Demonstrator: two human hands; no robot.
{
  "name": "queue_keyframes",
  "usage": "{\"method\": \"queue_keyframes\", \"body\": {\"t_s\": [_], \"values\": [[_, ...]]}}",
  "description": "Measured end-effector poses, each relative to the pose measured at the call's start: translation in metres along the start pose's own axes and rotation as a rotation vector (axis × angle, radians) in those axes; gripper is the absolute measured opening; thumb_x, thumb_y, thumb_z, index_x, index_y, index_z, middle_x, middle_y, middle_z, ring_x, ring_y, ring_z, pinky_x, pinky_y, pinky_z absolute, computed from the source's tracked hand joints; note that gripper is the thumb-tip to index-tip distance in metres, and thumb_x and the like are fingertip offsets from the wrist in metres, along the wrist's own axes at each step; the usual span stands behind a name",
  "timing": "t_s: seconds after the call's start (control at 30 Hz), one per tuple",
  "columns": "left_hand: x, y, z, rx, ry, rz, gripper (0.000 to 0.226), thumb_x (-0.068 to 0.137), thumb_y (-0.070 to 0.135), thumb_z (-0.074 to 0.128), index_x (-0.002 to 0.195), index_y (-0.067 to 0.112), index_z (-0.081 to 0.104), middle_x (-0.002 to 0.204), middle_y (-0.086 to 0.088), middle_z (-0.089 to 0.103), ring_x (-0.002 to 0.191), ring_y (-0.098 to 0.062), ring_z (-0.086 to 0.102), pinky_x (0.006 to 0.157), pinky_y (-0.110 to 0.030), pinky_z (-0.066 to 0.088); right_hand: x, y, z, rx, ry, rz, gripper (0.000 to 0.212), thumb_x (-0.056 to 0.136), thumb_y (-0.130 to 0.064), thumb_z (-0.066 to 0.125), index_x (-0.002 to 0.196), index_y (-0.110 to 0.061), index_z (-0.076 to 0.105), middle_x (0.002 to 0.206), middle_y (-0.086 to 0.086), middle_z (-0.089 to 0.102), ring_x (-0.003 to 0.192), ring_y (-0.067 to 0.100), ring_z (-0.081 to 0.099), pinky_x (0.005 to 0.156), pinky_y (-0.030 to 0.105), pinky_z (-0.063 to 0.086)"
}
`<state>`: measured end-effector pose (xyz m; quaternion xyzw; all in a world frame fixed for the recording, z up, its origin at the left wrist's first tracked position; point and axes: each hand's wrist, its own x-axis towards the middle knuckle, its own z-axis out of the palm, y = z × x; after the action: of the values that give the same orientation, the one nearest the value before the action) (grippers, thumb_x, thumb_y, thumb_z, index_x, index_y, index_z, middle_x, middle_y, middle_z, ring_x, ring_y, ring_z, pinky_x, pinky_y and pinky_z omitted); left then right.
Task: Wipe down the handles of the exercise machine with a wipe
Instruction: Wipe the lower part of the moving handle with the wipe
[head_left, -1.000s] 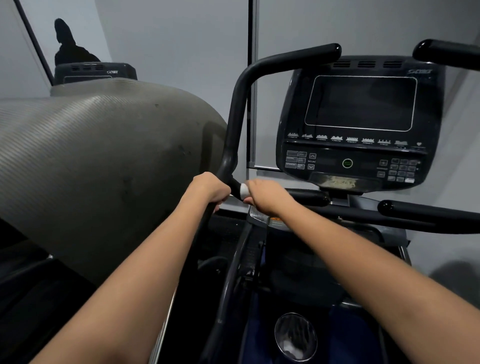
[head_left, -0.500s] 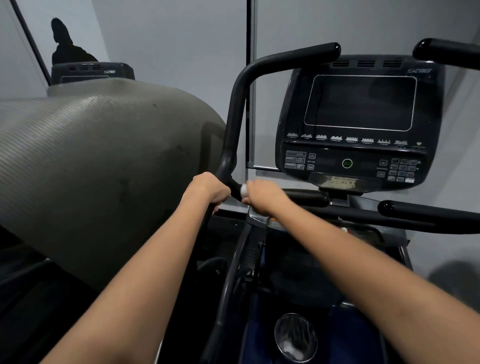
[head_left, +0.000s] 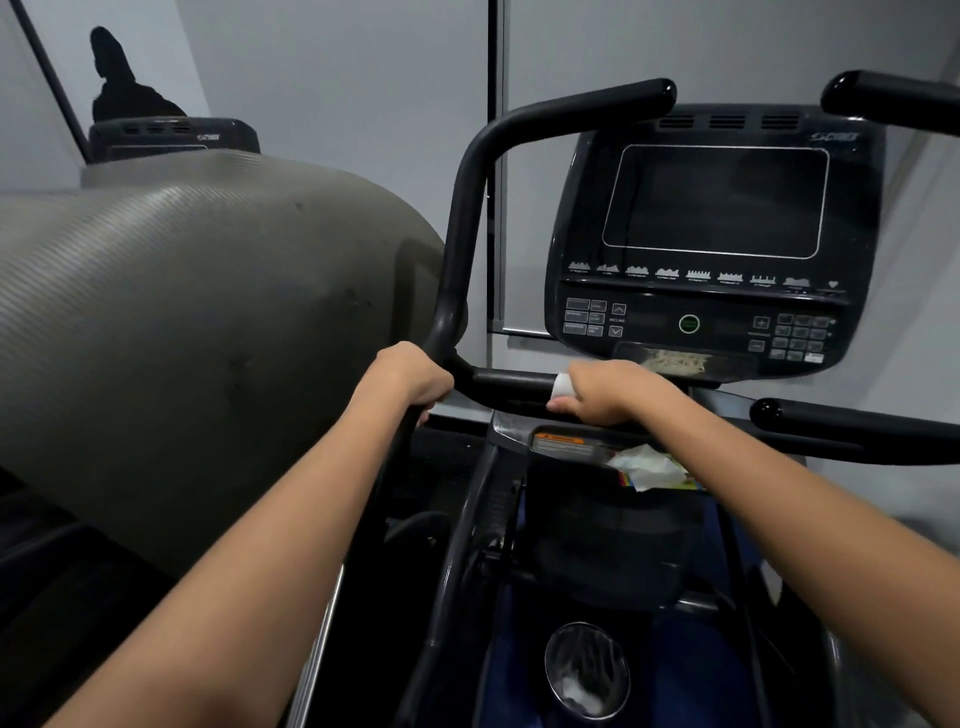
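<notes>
A black curved handle (head_left: 470, 208) of the exercise machine rises at the centre and bends right at its top. My left hand (head_left: 410, 376) grips it at the lower bend. A short horizontal handle bar (head_left: 511, 384) runs right from that bend. My right hand (head_left: 608, 389) is wrapped round this bar with a white wipe (head_left: 562, 385) under the fingers; only the wipe's left edge shows. Two more black handles, one at the top right (head_left: 893, 101) and one at the right (head_left: 852, 421), are untouched.
The black console (head_left: 717, 234) with a dark screen and buttons stands just behind my right hand. A large grey ribbed mat roll (head_left: 182, 322) fills the left. Crumpled wrappers (head_left: 652, 467) lie in a tray below the console. A cup holder (head_left: 587, 670) sits at the bottom.
My right hand has slid to the right along the horizontal bar with the wipe, baring black bar between the two hands. My left hand has kept its grip at the bend.
</notes>
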<state>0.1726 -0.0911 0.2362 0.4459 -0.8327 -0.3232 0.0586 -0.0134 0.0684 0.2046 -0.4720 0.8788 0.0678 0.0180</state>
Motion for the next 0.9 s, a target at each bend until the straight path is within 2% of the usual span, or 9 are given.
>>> {"method": "queue_keyframes", "body": {"t_s": [0.1,0.2,0.3,0.5,0.6,0.7,0.77,0.83,0.9], "values": [[-0.001,0.001,0.001,0.021,0.015,-0.006,0.021,0.075,0.006,0.048,0.074,-0.002,0.068,0.047,-0.009,0.063,0.032,-0.021,0.056,0.045,-0.025,0.050,0.027,-0.034,-0.001,0.023,0.026,-0.052,0.054,0.097,-0.057,0.053,0.122,-0.009,0.055,0.121,0.013,0.067,0.107,0.033,0.064,0.082,0.038,0.046],[-0.004,0.002,0.001,0.039,0.019,-0.029,0.020,0.073,0.007,0.051,0.072,-0.001,0.070,0.049,-0.009,0.064,0.034,-0.021,0.058,0.046,-0.025,0.050,0.049,-0.078,0.011,0.012,0.146,-0.095,0.048,0.100,-0.044,0.055,0.127,-0.005,0.050,0.128,0.016,0.062,0.115,0.035,0.061,0.086,0.039,0.047],[-0.007,0.003,0.001,0.049,0.022,-0.032,0.019,0.074,0.008,0.053,0.067,0.001,0.069,0.050,-0.009,0.065,0.034,-0.021,0.058,0.048,-0.024,0.051,0.057,-0.094,0.019,-0.042,0.246,-0.139,0.044,0.101,-0.041,0.053,0.126,-0.005,0.049,0.127,0.016,0.059,0.113,0.036,0.061,0.085,0.041,0.047],[-0.004,0.003,-0.001,0.030,0.006,-0.025,0.018,0.078,0.008,0.054,0.070,0.000,0.068,0.049,-0.008,0.063,0.032,-0.020,0.055,0.050,-0.024,0.051,0.011,-0.005,0.023,0.073,0.237,-0.110,0.048,0.094,-0.060,0.054,0.117,-0.018,0.056,0.115,0.007,0.069,0.103,0.031,0.065,0.073,0.036,0.042],[-0.003,0.001,-0.001,0.005,0.004,-0.012,0.014,0.079,0.007,0.055,0.071,0.001,0.065,0.045,-0.007,0.059,0.030,-0.019,0.053,0.045,-0.023,0.049,-0.015,0.029,0.023,0.089,0.215,-0.084,0.048,0.094,-0.066,0.049,0.110,-0.022,0.056,0.112,0.004,0.069,0.103,0.031,0.065,0.075,0.036,0.045],[-0.002,0.000,0.000,0.009,0.005,-0.009,0.014,0.077,0.007,0.053,0.070,0.002,0.064,0.042,-0.006,0.058,0.030,-0.019,0.053,0.046,-0.024,0.049,-0.017,0.030,0.008,0.073,0.091,-0.043,0.055,0.095,-0.068,0.045,0.115,-0.017,0.056,0.116,0.009,0.068,0.108,0.032,0.063,0.076,0.035,0.041],[-0.002,0.000,0.001,0.021,0.017,-0.002,0.019,0.074,0.009,0.049,0.072,0.001,0.067,0.042,-0.005,0.060,0.032,-0.019,0.056,0.049,-0.025,0.051,-0.008,0.018,0.000,0.012,0.030,-0.048,0.058,0.096,-0.066,0.046,0.119,-0.014,0.056,0.123,0.011,0.066,0.112,0.033,0.061,0.084,0.038,0.043],[-0.001,-0.001,0.001,0.019,0.030,0.003,0.022,0.072,0.009,0.049,0.076,0.001,0.068,0.044,-0.005,0.062,0.033,-0.020,0.057,0.049,-0.026,0.052,0.008,0.000,0.001,-0.026,0.035,-0.080,0.055,0.096,-0.063,0.049,0.119,-0.014,0.055,0.124,0.011,0.066,0.110,0.033,0.062,0.084,0.038,0.046],[0.000,-0.001,0.002,0.014,0.031,-0.002,0.021,0.071,0.009,0.049,0.077,0.001,0.068,0.046,-0.006,0.063,0.034,-0.021,0.058,0.049,-0.026,0.053,0.029,-0.024,0.006,-0.027,0.073,-0.099,0.053,0.096,-0.060,0.052,0.120,-0.013,0.053,0.121,0.011,0.068,0.106,0.032,0.064,0.079,0.036,0.045]]}}
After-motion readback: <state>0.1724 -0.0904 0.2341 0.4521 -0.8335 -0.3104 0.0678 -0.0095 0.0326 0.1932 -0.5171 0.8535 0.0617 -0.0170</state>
